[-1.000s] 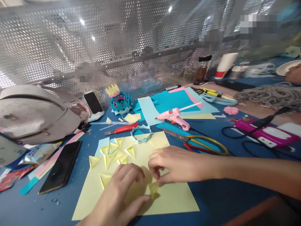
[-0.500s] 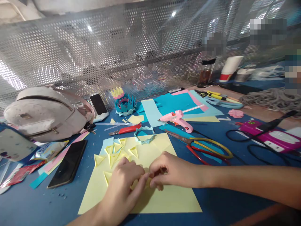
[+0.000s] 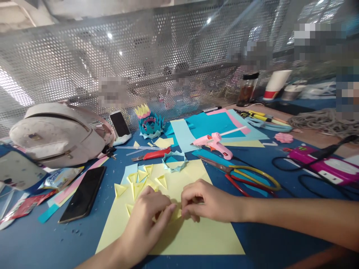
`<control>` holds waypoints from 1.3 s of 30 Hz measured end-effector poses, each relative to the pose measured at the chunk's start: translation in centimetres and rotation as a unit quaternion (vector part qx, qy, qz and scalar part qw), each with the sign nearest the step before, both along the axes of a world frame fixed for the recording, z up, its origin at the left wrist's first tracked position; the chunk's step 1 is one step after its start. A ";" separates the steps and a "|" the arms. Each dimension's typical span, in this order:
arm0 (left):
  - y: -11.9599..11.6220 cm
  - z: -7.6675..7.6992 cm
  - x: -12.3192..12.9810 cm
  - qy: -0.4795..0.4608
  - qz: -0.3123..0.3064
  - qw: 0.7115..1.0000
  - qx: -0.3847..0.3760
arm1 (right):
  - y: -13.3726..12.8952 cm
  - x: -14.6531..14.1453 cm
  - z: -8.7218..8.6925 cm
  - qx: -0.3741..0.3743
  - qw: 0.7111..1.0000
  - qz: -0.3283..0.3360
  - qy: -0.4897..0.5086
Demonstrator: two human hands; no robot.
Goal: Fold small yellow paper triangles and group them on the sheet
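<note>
My left hand (image 3: 150,216) and my right hand (image 3: 200,201) meet low over a pale yellow sheet (image 3: 207,239). Between their fingertips is a small folded yellow paper piece (image 3: 176,215), mostly covered by the fingers; both hands are closed in a pinch on it. Several folded yellow paper triangles (image 3: 161,181) lie on the sheet just beyond my left hand. A light blue zigzag paper ring (image 3: 175,168) rests at the sheet's far edge.
Right of the sheet lie scissors (image 3: 252,175) and a pink glue gun (image 3: 214,144). A red utility knife (image 3: 154,154) lies behind the triangles. To the left are a black phone (image 3: 84,194) and a backpack (image 3: 58,130). A blue paper flower (image 3: 151,125) stands behind.
My right hand has drawn slightly away from my left, and more of the yellow piece shows between them. The whole view has shifted slightly.
</note>
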State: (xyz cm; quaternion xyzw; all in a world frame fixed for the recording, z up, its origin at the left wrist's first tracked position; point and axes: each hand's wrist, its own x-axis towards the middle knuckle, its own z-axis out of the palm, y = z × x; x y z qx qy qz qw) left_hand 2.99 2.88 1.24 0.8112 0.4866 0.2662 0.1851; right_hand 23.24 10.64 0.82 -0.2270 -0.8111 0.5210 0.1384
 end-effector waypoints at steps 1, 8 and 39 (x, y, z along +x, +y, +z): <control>0.0 0.0 0.0 -0.001 0.000 1.000 0.002 | 0.0 0.0 0.0 0.024 1.000 0.002 0.003; 1.0 0.7 -0.4 -0.031 0.041 0.999 0.008 | 0.0 0.1 -0.3 0.035 0.999 -0.020 0.023; 4.6 4.9 -7.3 -0.004 -0.020 0.993 -0.118 | -0.4 0.4 -0.1 0.277 0.957 0.033 0.084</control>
